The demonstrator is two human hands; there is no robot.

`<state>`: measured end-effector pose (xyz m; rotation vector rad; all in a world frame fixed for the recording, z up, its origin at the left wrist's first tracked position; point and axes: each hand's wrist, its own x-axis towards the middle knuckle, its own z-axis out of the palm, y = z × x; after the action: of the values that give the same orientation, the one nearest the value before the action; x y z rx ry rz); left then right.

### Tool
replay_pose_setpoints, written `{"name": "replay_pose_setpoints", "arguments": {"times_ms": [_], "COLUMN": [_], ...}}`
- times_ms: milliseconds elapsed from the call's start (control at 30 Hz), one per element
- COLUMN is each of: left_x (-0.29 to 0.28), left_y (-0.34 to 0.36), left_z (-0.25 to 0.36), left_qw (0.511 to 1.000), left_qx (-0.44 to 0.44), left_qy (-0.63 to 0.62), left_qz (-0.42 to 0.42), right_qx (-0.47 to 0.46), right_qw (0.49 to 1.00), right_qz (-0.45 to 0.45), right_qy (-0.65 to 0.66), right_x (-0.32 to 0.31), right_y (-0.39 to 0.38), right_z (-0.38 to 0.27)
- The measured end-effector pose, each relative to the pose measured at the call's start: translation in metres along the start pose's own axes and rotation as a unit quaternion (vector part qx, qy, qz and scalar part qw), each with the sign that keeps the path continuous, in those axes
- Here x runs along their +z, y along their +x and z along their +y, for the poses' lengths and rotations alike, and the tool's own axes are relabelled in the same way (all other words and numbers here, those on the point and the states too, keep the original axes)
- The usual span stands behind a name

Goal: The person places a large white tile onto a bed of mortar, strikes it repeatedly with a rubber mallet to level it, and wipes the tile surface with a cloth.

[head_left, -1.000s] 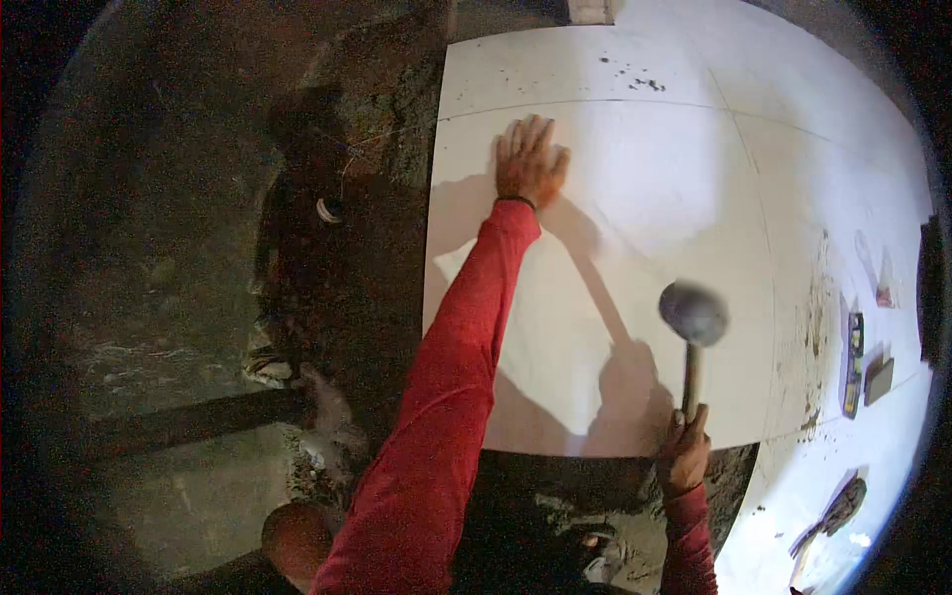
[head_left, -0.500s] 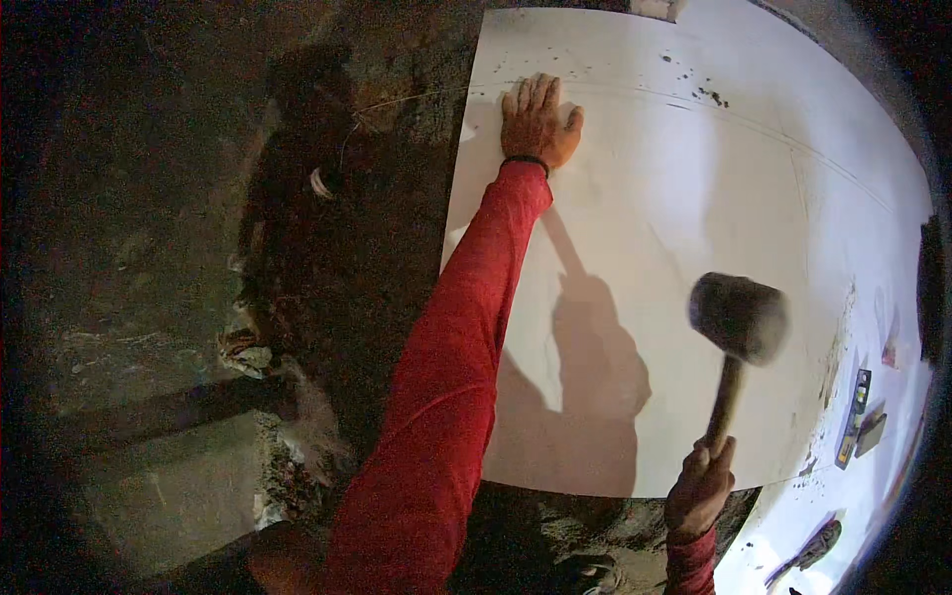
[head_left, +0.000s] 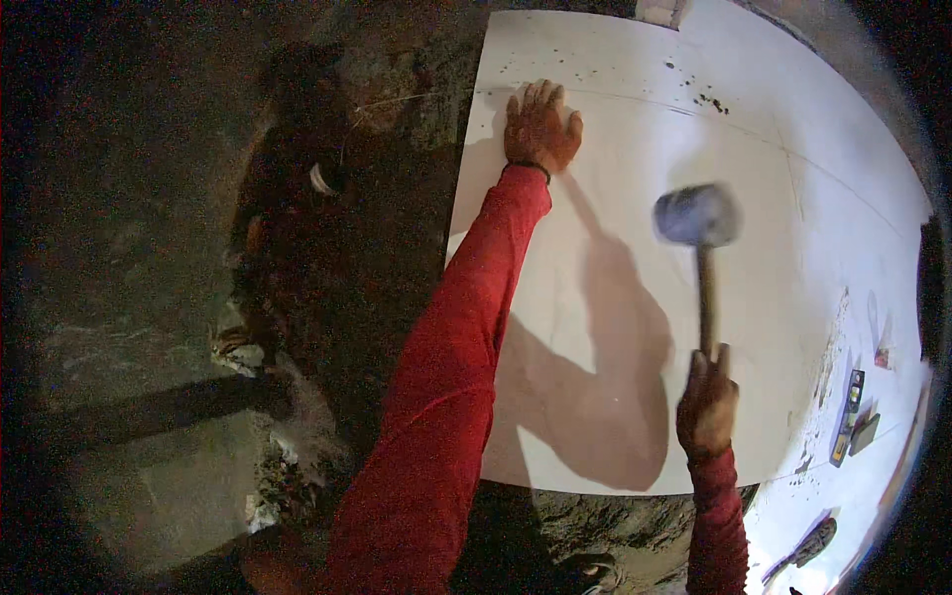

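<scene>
A large pale floor tile [head_left: 625, 416] fills the middle of the view, crossed by shadows. My left hand [head_left: 540, 129] lies flat on it near the upper left edge, fingers apart, the arm in a red sleeve. My right hand [head_left: 709, 402] grips the wooden handle of a rubber mallet [head_left: 694, 214], whose blurred dark head is over the tile, right of my left hand.
Dark rough ground [head_left: 178, 248] lies left of the tile, and lumpy mortar [head_left: 615, 540] shows below it. Pale tiles at the right bear a spirit level [head_left: 846, 416], a dark block [head_left: 865, 432] and a trowel-like tool [head_left: 808, 545]. A small white curved piece [head_left: 321, 178] lies on the ground.
The mallet and my right hand have moved higher up the view, after shifting right and down half a second ago. My left hand stays on the tile, slightly higher in view than a second ago.
</scene>
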<state>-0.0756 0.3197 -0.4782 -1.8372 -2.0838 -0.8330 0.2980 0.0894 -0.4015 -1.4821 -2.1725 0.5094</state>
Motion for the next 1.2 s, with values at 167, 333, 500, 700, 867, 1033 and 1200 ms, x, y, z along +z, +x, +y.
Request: {"name": "replay_pose_setpoints", "arguments": {"times_ms": [167, 333, 500, 700, 867, 1033, 1200], "left_x": [0.012, 0.008, 0.008, 0.01, -0.003, -0.007, -0.009], "left_y": [0.001, -0.007, 0.004, -0.006, -0.005, 0.001, -0.006], "left_z": [0.004, -0.007, 0.004, -0.013, -0.02, -0.013, -0.023], "left_qw": [0.999, 0.999, 0.999, 0.998, 0.998, 0.998, 0.997], "left_qx": [0.012, -0.004, 0.014, 0.033, 0.064, 0.064, 0.068], "left_qy": [-0.013, 0.014, 0.008, 0.018, -0.029, -0.022, -0.045], "left_qz": [0.039, 0.031, 0.045, 0.04, -0.006, -0.021, 0.0], "right_qx": [0.075, 0.18, -0.064, 0.129, -0.004, 0.085, 0.015], "right_qw": [0.986, 0.979, 0.996, 0.977, 0.993, 0.978, 0.979], "right_qz": [0.043, -0.05, -0.062, -0.003, -0.11, -0.158, -0.121], "right_qy": [0.144, 0.079, -0.024, 0.17, 0.035, 0.108, 0.163], "right_x": [0.002, -0.016, 0.015, 0.001, 0.0, 0.016, -0.01], "right_y": [-0.004, 0.021, 0.014, 0.011, 0.008, -0.007, -0.012], "right_z": [-0.001, -0.057, 0.001, -0.06, -0.055, -0.05, -0.093]}}
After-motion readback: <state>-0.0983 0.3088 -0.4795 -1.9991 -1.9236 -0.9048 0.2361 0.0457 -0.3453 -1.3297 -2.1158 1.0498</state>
